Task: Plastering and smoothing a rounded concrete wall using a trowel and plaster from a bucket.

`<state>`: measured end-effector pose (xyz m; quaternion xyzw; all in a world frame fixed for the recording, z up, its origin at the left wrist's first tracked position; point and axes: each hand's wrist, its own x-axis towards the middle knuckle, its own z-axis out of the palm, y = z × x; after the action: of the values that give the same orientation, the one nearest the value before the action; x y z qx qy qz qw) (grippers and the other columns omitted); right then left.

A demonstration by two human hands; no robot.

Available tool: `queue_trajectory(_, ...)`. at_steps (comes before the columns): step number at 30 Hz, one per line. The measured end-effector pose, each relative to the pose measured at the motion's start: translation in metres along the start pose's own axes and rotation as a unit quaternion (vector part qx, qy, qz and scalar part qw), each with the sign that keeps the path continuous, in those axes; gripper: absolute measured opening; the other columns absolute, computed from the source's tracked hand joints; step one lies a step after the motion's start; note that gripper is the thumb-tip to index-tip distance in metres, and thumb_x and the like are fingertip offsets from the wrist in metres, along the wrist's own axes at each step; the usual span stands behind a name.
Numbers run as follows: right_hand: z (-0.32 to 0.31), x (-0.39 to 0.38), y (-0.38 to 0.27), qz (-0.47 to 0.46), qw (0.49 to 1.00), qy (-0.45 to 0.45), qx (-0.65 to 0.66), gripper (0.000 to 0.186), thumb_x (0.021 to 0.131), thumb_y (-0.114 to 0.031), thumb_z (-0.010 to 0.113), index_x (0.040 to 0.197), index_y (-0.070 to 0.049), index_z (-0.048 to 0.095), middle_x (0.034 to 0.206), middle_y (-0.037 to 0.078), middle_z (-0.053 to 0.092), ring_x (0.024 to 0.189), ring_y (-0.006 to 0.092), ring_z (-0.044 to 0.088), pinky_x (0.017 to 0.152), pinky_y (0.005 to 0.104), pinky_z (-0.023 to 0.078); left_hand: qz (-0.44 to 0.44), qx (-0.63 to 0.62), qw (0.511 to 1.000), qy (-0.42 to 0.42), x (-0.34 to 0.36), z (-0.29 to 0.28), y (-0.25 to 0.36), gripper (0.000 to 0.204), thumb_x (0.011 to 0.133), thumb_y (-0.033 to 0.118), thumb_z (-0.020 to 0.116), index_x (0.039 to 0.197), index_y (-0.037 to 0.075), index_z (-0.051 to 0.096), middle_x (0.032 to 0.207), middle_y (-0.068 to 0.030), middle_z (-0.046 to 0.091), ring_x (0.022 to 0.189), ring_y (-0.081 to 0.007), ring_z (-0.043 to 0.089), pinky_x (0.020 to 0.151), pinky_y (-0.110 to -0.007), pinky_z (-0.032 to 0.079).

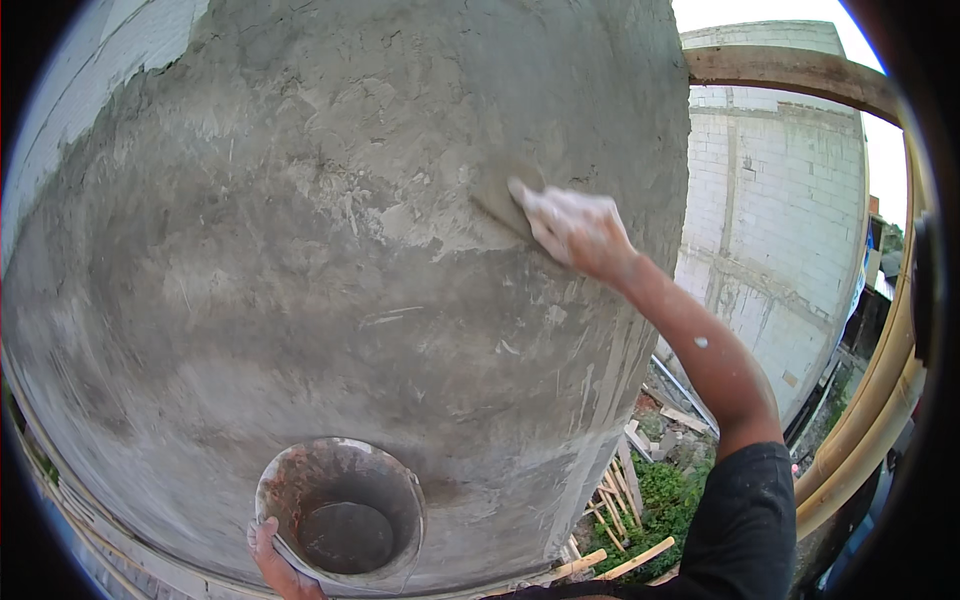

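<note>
My right hand, dusted with pale plaster, is raised against a grey plastered wall. Its fingers are wrapped round a flat-bladed trowel, smeared by motion, with the blade close to or on the wall. Around the blade the plaster is rough and lumpy; lower down it looks smoother. At the lower left, my left hand grips the rim of a bucket, thumb showing and the other fingers hidden. Grey wet mortar lies in the bottom of the bucket.
The wall's right edge ends in open air, with a block building beyond. A wooden beam crosses at the upper right, and bamboo poles bend down the right side. Far below are plants and loose planks.
</note>
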<state>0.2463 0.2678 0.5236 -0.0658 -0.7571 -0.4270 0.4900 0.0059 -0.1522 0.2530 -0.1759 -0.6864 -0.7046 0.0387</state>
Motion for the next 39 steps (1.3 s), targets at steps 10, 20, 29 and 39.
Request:
queue_trajectory(10, 0.004, 0.134, 0.079, -0.002, 0.980, 0.182, -0.086, 0.029, 0.100, -0.022, 0.060, 0.126, -0.013, 0.068, 0.092, 0.009, 0.074, 0.073, 0.0209, 0.073, 0.065, 0.0332, 0.061, 0.014, -0.048, 0.998, 0.026, 0.008, 0.004, -0.011, 0.033, 0.092, 0.019, 0.060, 0.114, -0.004, 0.066, 0.106, -0.0194, 0.066, 0.102, -0.0337, 0.061, 0.092, -0.046, 0.047)
queue_trajectory(20, 0.001, 0.314, 0.183, 0.044, 0.959, 0.184, -0.213, 0.025, 0.097, -0.022, 0.055, 0.103, -0.004, 0.070, 0.100, 0.022, 0.072, 0.094, 0.0402, 0.069, 0.085, 0.0513, 0.054, -0.121, -0.247, 0.961, 0.043, 0.016, 0.004, -0.022, 0.027, 0.092, 0.021, 0.066, 0.110, 0.001, 0.063, 0.109, -0.0110, 0.064, 0.098, -0.0249, 0.063, 0.087, -0.042, 0.053)
queue_trajectory(29, 0.004, 0.303, 0.160, 0.102, 0.963, 0.235, -0.085, 0.030, 0.100, -0.026, 0.051, 0.111, -0.003, 0.067, 0.101, 0.022, 0.072, 0.101, 0.0412, 0.067, 0.091, 0.0531, 0.051, -0.144, -0.273, 0.951, 0.018, 0.022, -0.004, -0.027, 0.031, 0.094, 0.023, 0.065, 0.116, 0.000, 0.064, 0.114, -0.0132, 0.067, 0.100, -0.0251, 0.066, 0.088, -0.042, 0.055)
queue_trajectory(39, -0.026, 0.356, 0.221, 0.177, 0.955, 0.139, -0.192, 0.032, 0.098, -0.028, 0.054, 0.113, -0.003, 0.068, 0.107, 0.022, 0.072, 0.101, 0.0418, 0.068, 0.091, 0.0512, 0.052, -0.105, -0.185, 0.976, 0.055, 0.015, -0.002, -0.006, 0.029, 0.098, 0.024, 0.060, 0.110, -0.001, 0.066, 0.106, -0.0105, 0.063, 0.098, -0.0235, 0.059, 0.088, -0.041, 0.049)
